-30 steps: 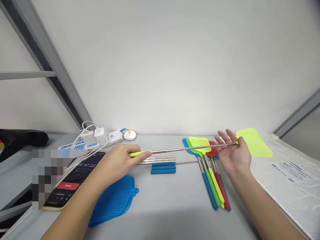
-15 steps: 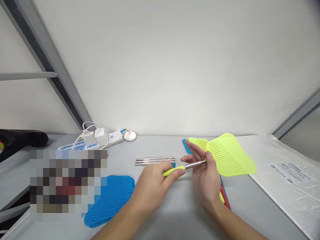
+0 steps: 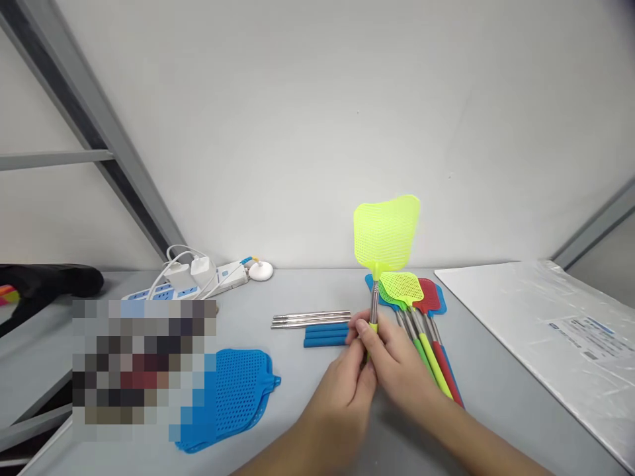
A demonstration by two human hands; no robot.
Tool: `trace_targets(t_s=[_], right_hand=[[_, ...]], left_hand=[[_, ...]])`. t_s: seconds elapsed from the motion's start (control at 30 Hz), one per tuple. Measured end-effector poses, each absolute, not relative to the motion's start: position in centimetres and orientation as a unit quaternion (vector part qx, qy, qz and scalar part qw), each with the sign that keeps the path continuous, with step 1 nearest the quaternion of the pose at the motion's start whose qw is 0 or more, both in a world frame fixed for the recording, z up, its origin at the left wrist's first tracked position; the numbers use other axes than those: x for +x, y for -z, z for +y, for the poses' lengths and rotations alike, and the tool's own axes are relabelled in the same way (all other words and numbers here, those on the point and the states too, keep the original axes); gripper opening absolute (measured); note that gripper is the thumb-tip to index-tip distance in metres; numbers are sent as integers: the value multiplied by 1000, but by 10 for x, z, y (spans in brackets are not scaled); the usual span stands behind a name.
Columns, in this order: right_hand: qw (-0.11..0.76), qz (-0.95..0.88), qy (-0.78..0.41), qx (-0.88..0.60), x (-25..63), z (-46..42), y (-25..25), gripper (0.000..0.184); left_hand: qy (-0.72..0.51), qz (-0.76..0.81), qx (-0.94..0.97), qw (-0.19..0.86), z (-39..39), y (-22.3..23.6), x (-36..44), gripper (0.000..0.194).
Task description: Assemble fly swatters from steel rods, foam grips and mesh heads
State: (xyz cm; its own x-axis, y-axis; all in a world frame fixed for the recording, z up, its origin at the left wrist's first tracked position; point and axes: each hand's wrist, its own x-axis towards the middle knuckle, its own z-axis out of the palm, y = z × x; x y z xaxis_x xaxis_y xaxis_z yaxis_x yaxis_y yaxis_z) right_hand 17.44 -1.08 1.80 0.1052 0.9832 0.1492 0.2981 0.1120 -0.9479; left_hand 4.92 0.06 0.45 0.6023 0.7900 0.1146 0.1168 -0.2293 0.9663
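A yellow-green fly swatter [image 3: 385, 235] stands upright in front of me, its perforated head at the top and a short metal rod below. My left hand [image 3: 340, 393] is closed around its handle, which is mostly hidden by the fingers. My right hand [image 3: 397, 357] also grips it, fingers wrapped where handle and rod meet. Just left of the hands lie several blue handle tubes [image 3: 325, 334] and several metal rods [image 3: 310, 318]. Blue swatter heads [image 3: 238, 390] are stacked farther left. Behind my right hand, several assembled swatters [image 3: 436, 357] in blue, green, yellow-green and red lie fanned out.
A white power strip [image 3: 231, 276] with plugs and cables stands at the back left, beside a round white device [image 3: 260, 270]. A plastic-wrapped white package [image 3: 540, 317] covers the right side of the table. A black object [image 3: 54, 281] sits far left; a blurred patch hides part of the table.
The yellow-green swatter has turned from sideways to upright, its head moving left and up. My right hand has left the neck and closed lower, beside my left hand.
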Motion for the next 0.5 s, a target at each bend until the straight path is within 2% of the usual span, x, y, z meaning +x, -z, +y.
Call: trace_targets(t_s=[0.17, 0.27, 0.37, 0.5], right_hand=[[392, -596, -139, -687, 201, -4, -36, 32], [319, -555, -94, -763, 215, -6, -43, 40], [226, -524, -57, -819, 236, -10, -44, 44], [136, -483, -17, -865, 271, -12, -43, 41]], left_hand=[[-266, 244, 858, 366, 7, -5, 42, 25], [-244, 197, 905, 288, 9, -1, 39, 22], [-224, 193, 921, 255, 10, 2, 38, 21], [-214, 204, 921, 254, 11, 0, 38, 21]])
